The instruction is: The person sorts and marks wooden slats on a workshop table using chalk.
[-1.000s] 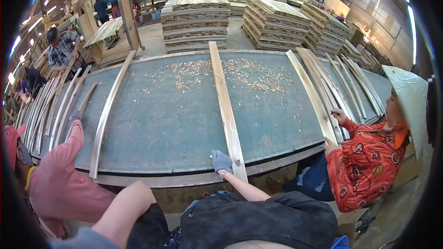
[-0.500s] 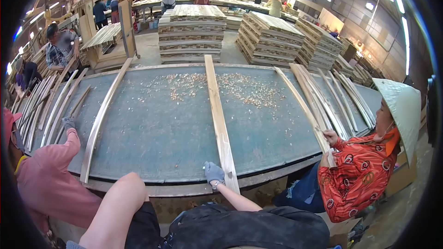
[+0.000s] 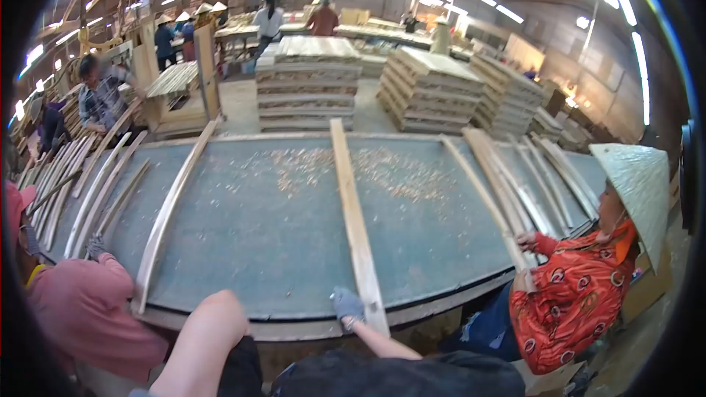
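Plank [image 3: 354, 228], likely light and stiff, suits holding at the counter's near edge [image 3: 294, 329]; right hand [image 3: 348, 306] beside it curls its fingers, grasp unclear.

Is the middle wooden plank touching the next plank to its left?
Apart. The head view shows blue-green tabletop between the middle plank and the left plank along their whole length.

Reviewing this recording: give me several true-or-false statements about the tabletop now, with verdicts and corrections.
1. The person's grey-gloved right hand is beside a long, pale wooden plank. True.
2. Small pale chips lie scattered on the flat blue-grey tabletop. True.
3. The plank runs parallel to the tabletop's long edges. False: it lies across the tabletop.
4. Only one plank is there. False: other planks lie to either side.
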A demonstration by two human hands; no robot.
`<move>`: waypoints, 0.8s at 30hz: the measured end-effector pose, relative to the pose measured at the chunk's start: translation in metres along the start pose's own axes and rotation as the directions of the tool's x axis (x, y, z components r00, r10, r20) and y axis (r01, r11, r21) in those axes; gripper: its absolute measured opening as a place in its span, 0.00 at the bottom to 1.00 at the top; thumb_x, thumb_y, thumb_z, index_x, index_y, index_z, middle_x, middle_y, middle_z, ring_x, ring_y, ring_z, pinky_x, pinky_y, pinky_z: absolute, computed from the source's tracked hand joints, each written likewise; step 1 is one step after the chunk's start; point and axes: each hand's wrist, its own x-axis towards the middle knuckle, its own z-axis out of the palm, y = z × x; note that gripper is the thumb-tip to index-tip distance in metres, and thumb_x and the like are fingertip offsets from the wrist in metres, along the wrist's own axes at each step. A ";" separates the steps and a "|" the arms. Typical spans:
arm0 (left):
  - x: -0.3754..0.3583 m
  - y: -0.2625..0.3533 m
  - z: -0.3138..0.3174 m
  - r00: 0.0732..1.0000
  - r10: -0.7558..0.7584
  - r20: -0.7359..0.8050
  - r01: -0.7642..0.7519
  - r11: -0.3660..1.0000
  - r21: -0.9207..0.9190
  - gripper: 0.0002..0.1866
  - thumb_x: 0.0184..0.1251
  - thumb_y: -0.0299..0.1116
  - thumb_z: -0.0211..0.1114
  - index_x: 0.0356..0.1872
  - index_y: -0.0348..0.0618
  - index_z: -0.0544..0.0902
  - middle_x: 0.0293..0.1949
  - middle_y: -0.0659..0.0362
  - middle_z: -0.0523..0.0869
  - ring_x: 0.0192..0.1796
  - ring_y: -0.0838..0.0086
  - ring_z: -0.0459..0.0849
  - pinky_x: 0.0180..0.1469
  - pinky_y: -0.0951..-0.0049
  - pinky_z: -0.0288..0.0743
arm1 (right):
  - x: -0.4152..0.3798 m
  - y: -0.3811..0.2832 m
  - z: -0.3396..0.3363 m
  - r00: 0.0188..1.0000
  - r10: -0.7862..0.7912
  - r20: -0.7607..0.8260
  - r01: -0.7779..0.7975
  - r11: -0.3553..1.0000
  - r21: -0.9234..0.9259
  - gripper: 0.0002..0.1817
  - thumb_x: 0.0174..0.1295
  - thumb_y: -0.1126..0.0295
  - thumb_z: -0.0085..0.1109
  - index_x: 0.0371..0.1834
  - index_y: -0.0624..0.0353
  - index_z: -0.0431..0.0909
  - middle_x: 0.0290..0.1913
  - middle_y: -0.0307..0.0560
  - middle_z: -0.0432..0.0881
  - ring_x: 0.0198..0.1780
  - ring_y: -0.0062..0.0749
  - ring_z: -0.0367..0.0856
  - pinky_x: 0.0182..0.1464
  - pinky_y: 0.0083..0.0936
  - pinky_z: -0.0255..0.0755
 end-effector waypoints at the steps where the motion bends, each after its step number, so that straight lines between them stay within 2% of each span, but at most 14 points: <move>1: 0.007 -0.003 0.017 0.998 0.004 -0.059 -0.003 1.000 0.017 0.25 0.53 0.54 0.54 0.49 0.52 0.70 0.48 0.55 0.70 0.53 0.61 0.65 0.55 0.52 0.58 | -0.004 0.013 0.022 0.994 -0.108 0.006 0.108 0.993 0.049 0.20 0.62 0.52 0.36 0.27 0.50 0.77 0.28 0.54 0.79 0.29 0.50 0.78 0.30 0.43 0.69; 3: 0.011 -0.003 0.031 0.995 0.022 -0.100 -0.019 0.999 0.028 0.24 0.53 0.53 0.54 0.48 0.52 0.70 0.47 0.55 0.70 0.52 0.61 0.65 0.54 0.53 0.58 | -0.006 -0.017 -0.012 0.996 -0.059 0.062 0.061 0.997 -0.039 0.19 0.62 0.55 0.36 0.26 0.50 0.76 0.27 0.53 0.79 0.28 0.50 0.77 0.28 0.43 0.68; 6: 0.011 0.002 0.027 0.997 0.004 -0.074 -0.005 1.000 -0.005 0.23 0.53 0.52 0.55 0.47 0.52 0.70 0.46 0.56 0.71 0.50 0.61 0.66 0.53 0.54 0.59 | -0.015 -0.022 -0.023 0.997 0.004 0.077 -0.008 0.999 0.050 0.19 0.62 0.54 0.37 0.29 0.52 0.76 0.30 0.50 0.79 0.27 0.51 0.76 0.29 0.44 0.68; 7: 0.007 0.010 0.013 1.000 -0.007 -0.019 0.007 0.999 -0.031 0.23 0.53 0.52 0.55 0.47 0.52 0.70 0.46 0.56 0.71 0.50 0.61 0.67 0.53 0.54 0.60 | -0.017 -0.014 -0.002 0.984 -0.054 -0.171 0.078 0.987 0.140 0.20 0.62 0.53 0.35 0.29 0.51 0.77 0.28 0.50 0.79 0.28 0.51 0.77 0.31 0.45 0.69; 9: -0.008 0.014 -0.019 0.991 -0.022 0.132 0.028 0.999 -0.046 0.22 0.53 0.51 0.55 0.46 0.52 0.71 0.45 0.56 0.71 0.49 0.62 0.68 0.52 0.55 0.61 | -0.008 -0.013 -0.003 0.990 0.123 0.065 -0.124 0.992 0.015 0.21 0.61 0.50 0.36 0.33 0.48 0.78 0.31 0.50 0.80 0.33 0.50 0.78 0.33 0.43 0.69; 11: -0.010 0.013 -0.014 0.994 -0.008 0.111 0.014 0.998 -0.054 0.21 0.53 0.50 0.55 0.46 0.52 0.71 0.44 0.56 0.72 0.48 0.62 0.68 0.51 0.55 0.61 | -0.012 -0.014 -0.010 0.989 0.142 0.050 -0.140 0.990 -0.028 0.21 0.61 0.49 0.37 0.32 0.48 0.79 0.32 0.50 0.80 0.33 0.50 0.78 0.33 0.43 0.69; 12: -0.006 0.007 -0.006 0.997 -0.011 0.083 0.014 0.999 -0.036 0.21 0.53 0.50 0.55 0.46 0.52 0.71 0.44 0.56 0.72 0.48 0.62 0.69 0.51 0.56 0.62 | -0.007 0.006 0.009 0.995 0.048 -0.083 -0.045 0.998 0.037 0.20 0.60 0.50 0.39 0.29 0.49 0.78 0.30 0.50 0.80 0.31 0.50 0.77 0.31 0.42 0.69; 13: 0.000 0.005 0.008 0.999 -0.014 0.033 0.015 1.000 -0.017 0.21 0.53 0.50 0.55 0.45 0.52 0.71 0.43 0.56 0.72 0.47 0.62 0.69 0.51 0.56 0.62 | -0.016 -0.012 -0.018 0.998 -0.033 -0.044 0.039 0.986 0.163 0.22 0.62 0.50 0.35 0.32 0.51 0.77 0.33 0.50 0.79 0.32 0.52 0.77 0.34 0.42 0.69; 14: 0.004 0.004 0.019 1.000 -0.005 -0.010 0.005 1.000 -0.014 0.20 0.53 0.49 0.55 0.45 0.52 0.71 0.43 0.56 0.72 0.47 0.62 0.69 0.51 0.56 0.63 | -0.008 0.001 -0.002 0.994 -0.105 0.030 0.107 0.993 -0.045 0.22 0.61 0.50 0.36 0.32 0.52 0.76 0.34 0.50 0.79 0.33 0.52 0.77 0.31 0.43 0.69; 15: 0.004 0.003 0.021 1.000 0.004 -0.022 -0.005 1.000 -0.025 0.20 0.53 0.49 0.55 0.45 0.52 0.71 0.42 0.56 0.73 0.46 0.62 0.70 0.50 0.57 0.63 | -0.011 -0.009 -0.011 0.995 0.091 0.035 -0.090 0.996 -0.022 0.22 0.61 0.50 0.36 0.29 0.53 0.76 0.31 0.52 0.79 0.31 0.51 0.77 0.29 0.44 0.68; 19: 0.002 0.018 -0.010 0.995 -0.050 0.090 0.058 0.994 -0.089 0.19 0.53 0.48 0.56 0.44 0.52 0.72 0.41 0.56 0.73 0.45 0.62 0.71 0.49 0.58 0.64 | -0.016 0.001 0.005 0.971 -0.022 -0.238 0.031 0.999 0.034 0.23 0.61 0.50 0.36 0.25 0.52 0.77 0.26 0.51 0.79 0.28 0.50 0.78 0.28 0.43 0.68; 21: -0.008 0.021 -0.035 0.974 -0.065 0.215 0.086 0.992 -0.089 0.18 0.53 0.47 0.56 0.43 0.51 0.72 0.40 0.56 0.74 0.44 0.63 0.72 0.48 0.59 0.65 | -0.006 -0.007 -0.002 0.972 0.120 0.202 -0.119 0.993 -0.013 0.21 0.61 0.52 0.36 0.25 0.50 0.77 0.28 0.51 0.79 0.29 0.50 0.78 0.30 0.43 0.70; 23: -0.009 0.020 -0.020 0.987 -0.046 0.151 0.062 0.993 -0.101 0.18 0.53 0.46 0.56 0.42 0.51 0.72 0.39 0.56 0.74 0.43 0.63 0.73 0.48 0.59 0.66 | -0.009 -0.007 -0.001 0.994 0.053 -0.094 -0.055 0.998 -0.020 0.19 0.60 0.53 0.37 0.31 0.45 0.80 0.34 0.49 0.80 0.32 0.48 0.79 0.31 0.37 0.72; 24: -0.004 0.019 -0.002 0.994 -0.044 0.096 0.051 0.995 -0.081 0.17 0.53 0.46 0.56 0.42 0.51 0.72 0.39 0.56 0.74 0.42 0.63 0.73 0.48 0.60 0.66 | 0.018 0.055 0.070 0.969 -0.232 0.082 0.246 0.925 -0.290 0.19 0.61 0.54 0.36 0.30 0.48 0.79 0.33 0.51 0.80 0.31 0.49 0.78 0.29 0.38 0.71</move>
